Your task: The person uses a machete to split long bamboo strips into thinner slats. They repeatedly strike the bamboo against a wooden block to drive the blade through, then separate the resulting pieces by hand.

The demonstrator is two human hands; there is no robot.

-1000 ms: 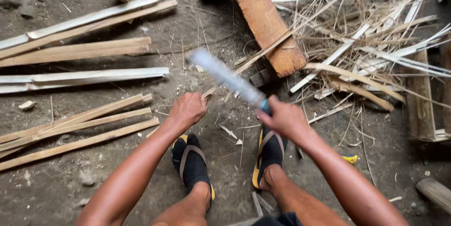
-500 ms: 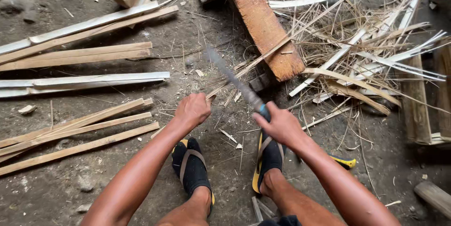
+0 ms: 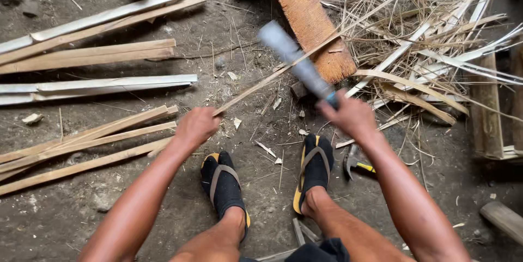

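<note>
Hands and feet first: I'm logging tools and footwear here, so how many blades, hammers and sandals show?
Blade, blurred, in the right hand: 1
Hammer on the ground: 1
Sandals: 2
Total: 4
The left hand grips a thin strip.

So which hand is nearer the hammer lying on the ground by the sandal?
Right. The right hand grips the blade just above the hammer; the left hand is across both feet, holding a thin strip.
</note>
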